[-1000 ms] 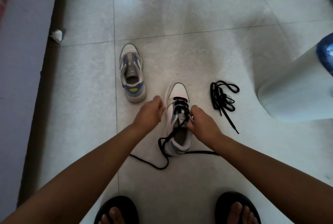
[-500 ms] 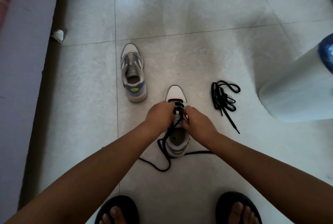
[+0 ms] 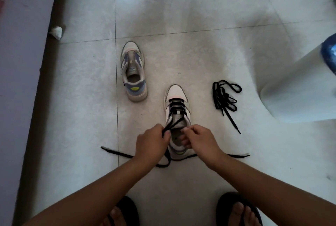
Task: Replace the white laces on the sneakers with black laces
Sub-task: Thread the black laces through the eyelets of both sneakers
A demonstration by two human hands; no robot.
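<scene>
A white and purple sneaker [image 3: 176, 96] stands on the floor tiles with a black lace [image 3: 175, 106] threaded through its front eyelets. My left hand [image 3: 151, 144] grips one strand of that lace at the shoe's collar. My right hand [image 3: 199, 142] holds the collar on the other side, fingers curled inside the opening. The lace's two loose ends trail left and right on the floor behind the heel. A second sneaker [image 3: 133, 73] without laces stands further away to the left. A spare black lace [image 3: 225, 98] lies in a loose bundle to the right.
A white curved base [image 3: 298, 87] with a blue object on it stands at the right. A dark skirting edge [image 3: 41, 73] and a wall run along the left, with a small white scrap [image 3: 56, 32] beside it. My feet in black sandals [image 3: 236, 209] are at the bottom.
Both hands have pulled back from the middle eyelets toward the shoe's heel opening. The lace has drawn tighter and its loose ends have spread out left and right on the floor.
</scene>
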